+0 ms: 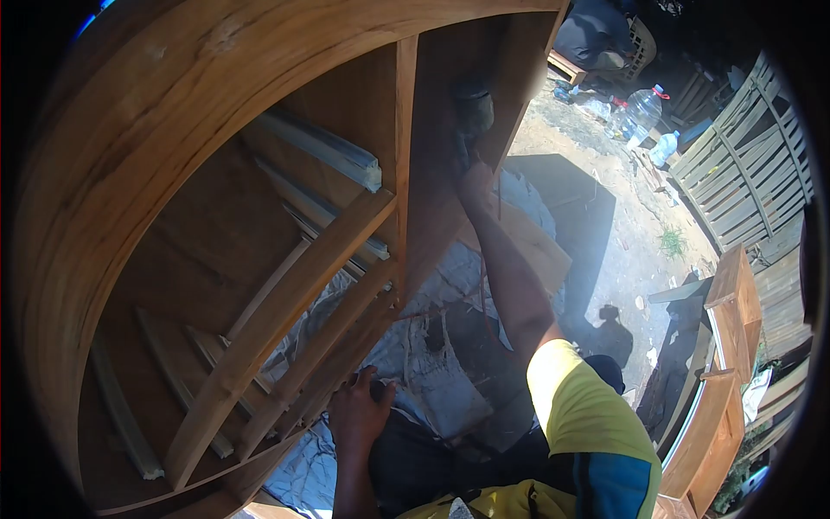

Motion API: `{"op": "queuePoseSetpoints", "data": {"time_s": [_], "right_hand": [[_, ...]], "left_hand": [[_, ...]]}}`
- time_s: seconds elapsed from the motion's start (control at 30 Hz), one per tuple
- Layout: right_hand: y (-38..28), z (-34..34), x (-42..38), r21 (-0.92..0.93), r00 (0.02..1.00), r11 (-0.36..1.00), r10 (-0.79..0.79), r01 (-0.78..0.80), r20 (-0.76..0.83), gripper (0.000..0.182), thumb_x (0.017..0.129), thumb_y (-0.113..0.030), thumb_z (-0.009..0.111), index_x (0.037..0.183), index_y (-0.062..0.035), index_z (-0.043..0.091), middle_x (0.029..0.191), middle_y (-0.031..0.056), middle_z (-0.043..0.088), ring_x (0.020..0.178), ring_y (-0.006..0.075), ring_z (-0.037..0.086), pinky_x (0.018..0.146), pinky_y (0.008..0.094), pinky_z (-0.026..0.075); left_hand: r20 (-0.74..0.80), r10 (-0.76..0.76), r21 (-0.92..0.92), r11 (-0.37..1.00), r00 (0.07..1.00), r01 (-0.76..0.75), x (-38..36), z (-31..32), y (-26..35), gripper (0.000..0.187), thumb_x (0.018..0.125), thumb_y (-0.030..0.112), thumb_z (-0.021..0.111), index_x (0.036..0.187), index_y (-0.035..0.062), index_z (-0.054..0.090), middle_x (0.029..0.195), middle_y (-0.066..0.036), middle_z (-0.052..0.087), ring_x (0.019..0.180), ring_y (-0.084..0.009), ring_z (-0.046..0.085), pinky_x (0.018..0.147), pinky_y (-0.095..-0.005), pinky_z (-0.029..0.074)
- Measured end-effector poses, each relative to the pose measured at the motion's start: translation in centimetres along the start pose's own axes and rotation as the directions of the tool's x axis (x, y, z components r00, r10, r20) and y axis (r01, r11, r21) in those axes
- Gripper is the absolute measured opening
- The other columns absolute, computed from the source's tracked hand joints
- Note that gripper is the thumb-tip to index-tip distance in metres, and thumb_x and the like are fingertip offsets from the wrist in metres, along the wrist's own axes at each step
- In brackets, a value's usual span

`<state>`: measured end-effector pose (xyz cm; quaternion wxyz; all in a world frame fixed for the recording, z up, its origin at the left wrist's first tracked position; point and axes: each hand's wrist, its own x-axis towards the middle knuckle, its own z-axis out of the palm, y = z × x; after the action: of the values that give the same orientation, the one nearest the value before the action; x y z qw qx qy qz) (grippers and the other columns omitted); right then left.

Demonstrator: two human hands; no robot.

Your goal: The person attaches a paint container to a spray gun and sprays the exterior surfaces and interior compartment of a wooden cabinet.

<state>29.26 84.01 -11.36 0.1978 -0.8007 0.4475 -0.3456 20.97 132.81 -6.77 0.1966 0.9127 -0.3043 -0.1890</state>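
My right hand point(477, 186) is wrapped round the handle of a spray gun point(473, 111) with a dark cup on top. It is held against the shaded side panel point(437, 164) of a large curved wooden cabinet point(130, 173), and a pale haze hangs around it. A thin reddish hose point(484, 290) runs down below that hand. Low beside the cabinet's lower edge is my left hand point(356, 413), its fingers loosely bent and apart, with nothing visible in them. Curved wooden rails point(285, 337) and pale drawer runners point(333, 151) cross the cabinet's open front.
Crumpled sheeting point(441, 372) lies on the ground under the cabinet. Curved wooden drawers point(713, 424) stand at the right, near a slatted fence point(743, 160). Plastic bottles point(644, 112) lie further back, and a person point(596, 35) sits in the shade beyond.
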Motion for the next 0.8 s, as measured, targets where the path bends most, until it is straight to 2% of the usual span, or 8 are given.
{"op": "queuePoseSetpoints", "data": {"time_s": [0.03,0.2,0.37,0.43,0.57,0.67,0.73,0.8], "right_hand": [[0.9,0.9,-0.3,-0.024,0.996,0.997,0.072,-0.071,0.054,0.045,0.1,-0.04,0.063,0.13,-0.0059,0.064,0.103,0.0279,0.073,0.1,0.0484,0.072,0.087,0.0587,0.056],[3.5,2.9,-3.9,-0.062,0.986,0.992,0.116,-0.109,0.124,0.049,0.101,-0.044,0.061,0.133,-0.006,0.064,0.099,0.0285,0.074,0.099,0.0496,0.072,0.088,0.0595,0.056],[1.2,-1.3,-6.4,-0.101,0.963,0.97,0.233,-0.221,0.134,0.053,0.103,-0.05,0.058,0.131,-0.0057,0.065,0.096,0.0289,0.074,0.096,0.0506,0.072,0.087,0.0602,0.056],[0.6,-2.6,-6.3,-0.002,0.994,0.997,0.082,-0.083,-0.072,0.044,0.103,-0.047,0.06,0.11,-0.0044,0.07,0.089,0.0298,0.072,0.088,0.0493,0.072,0.076,0.0594,0.054],[-1.7,-7.1,-6.0,0.013,0.991,0.995,0.099,-0.098,-0.087,0.055,0.104,-0.055,0.055,0.121,-0.0038,0.066,0.093,0.0321,0.072,0.091,0.0518,0.071,0.081,0.0602,0.055],[-2.3,-9.2,-6.8,0.058,0.984,0.996,0.071,-0.063,-0.161,0.051,0.103,-0.052,0.059,0.109,-0.0026,0.067,0.087,0.031,0.072,0.085,0.0523,0.071,0.076,0.0589,0.056],[-2.8,-10.6,-7.7,0.067,0.955,0.997,0.057,-0.039,-0.291,0.041,0.1,-0.041,0.071,0.085,-0.0029,0.068,0.068,0.0221,0.067,0.068,0.0436,0.07,0.062,0.0512,0.052],[-3.6,-12.6,-7.6,0.116,0.94,0.993,0.054,-0.016,-0.336,0.042,0.1,-0.041,0.072,0.085,-0.0025,0.068,0.065,0.0205,0.065,0.065,0.0403,0.07,0.061,0.0488,0.051]], "left_hand": [[-0.019,0.02,-0.004,1.0,1.0,-0.02,0.0,0.3,-0.3,0.048,0.09,0.042,0.076,0.125,0.0096,0.072,0.122,-0.019,0.073,0.113,-0.0415,0.07,0.098,-0.0545,0.054],[-0.023,0.041,-0.014,0.999,0.999,-0.041,0.1,0.2,-0.6,0.047,0.089,0.041,0.077,0.125,0.0102,0.073,0.122,-0.02,0.073,0.113,-0.0411,0.071,0.098,-0.0542,0.054],[0.03,-0.004,-0.031,1.0,1.0,0.005,0.7,-0.4,-0.4,0.047,0.09,0.041,0.077,0.126,0.0106,0.072,0.123,-0.019,0.073,0.116,-0.0413,0.07,0.1,-0.0539,0.054],[0.037,0.001,-0.023,1.0,0.999,0.0,0.9,-0.3,-0.4,0.047,0.09,0.042,0.076,0.126,0.0108,0.072,0.123,-0.019,0.073,0.117,-0.0414,0.069,0.101,-0.0537,0.054],[-0.006,0.022,-0.02,1.0,1.0,-0.022,1.5,1.0,-1.4,0.045,0.089,0.043,0.077,0.122,0.0134,0.073,0.117,-0.014,0.076,0.113,-0.0385,0.071,0.096,-0.0507,0.054],[0.098,0.011,-0.023,1.0,0.995,-0.008,2.4,0.6,-1.0,0.049,0.093,0.044,0.073,0.13,0.0125,0.069,0.125,-0.019,0.073,0.118,-0.0412,0.069,0.1,-0.054,0.053],[0.113,0.012,-0.02,1.0,0.993,-0.009,2.9,0.6,-0.5,0.049,0.093,0.044,0.073,0.13,0.0126,0.068,0.124,-0.02,0.073,0.117,-0.0414,0.069,0.099,-0.054,0.054],[0.134,0.004,-0.012,1.0,0.991,-0.002,3.2,0.8,0.0,0.049,0.094,0.045,0.072,0.131,0.0127,0.068,0.123,-0.02,0.074,0.116,-0.0416,0.069,0.098,-0.054,0.054]]}}
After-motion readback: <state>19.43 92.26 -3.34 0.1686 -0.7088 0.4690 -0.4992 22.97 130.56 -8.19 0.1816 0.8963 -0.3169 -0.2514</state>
